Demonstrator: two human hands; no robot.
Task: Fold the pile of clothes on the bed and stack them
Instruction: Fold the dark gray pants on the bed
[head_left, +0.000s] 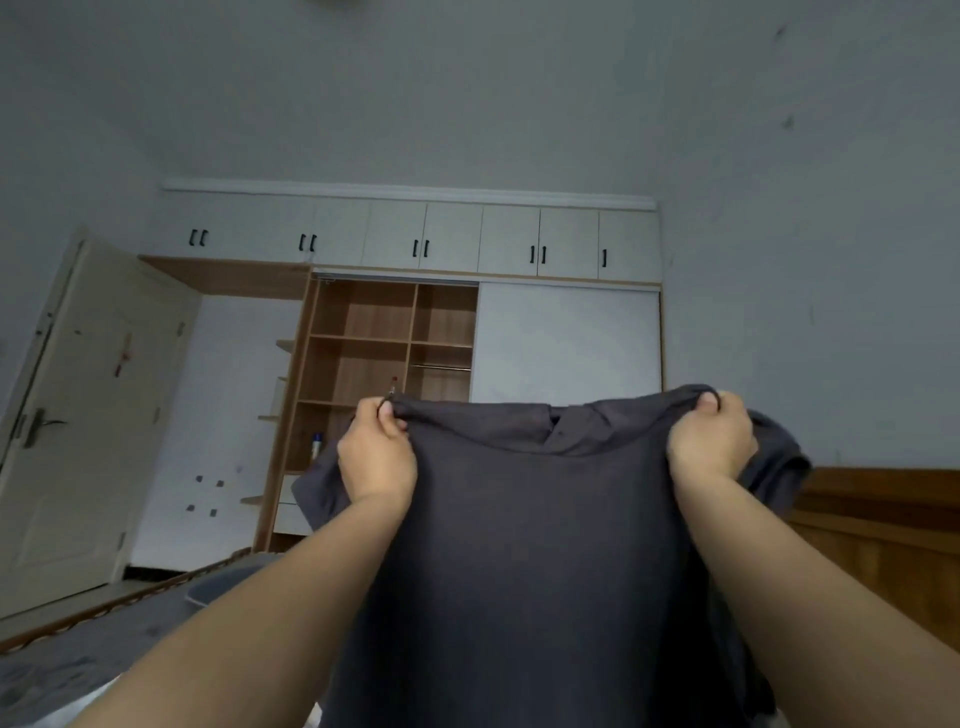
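In front of your face, held up at arm's length, the shirt (540, 545) hangs as a dark grey sheet that blocks the lower middle of the head view; you see its collar and a button placket at the top centre, and a sleeve droops outside each hand. Your left hand (376, 457) pinches the shirt's top edge at one shoulder, fingers curled over a bunch of cloth, and your right hand (711, 436) grips the other shoulder the same way, thumb on the near side. Both forearms reach up from the bottom corners. Behind the shirt stands the wardrobe (410, 322): a row of white upper cabinets with black handles, a white sliding panel on the right, and open wooden compartments on the left. In the lowest open compartment that shows, just left of your left hand, stands a white bottle (316, 446) with a blue band; a small red-tipped thing sits on the shelf above it, too small to tell. The other compartments that show hold only a hanging rail. To the far left a cream door (88, 415) stands ajar. The bed (93, 654), in grey patterned cover, shows at lower left under your left arm, and a wooden headboard (883, 530) rises at the right behind your right arm.
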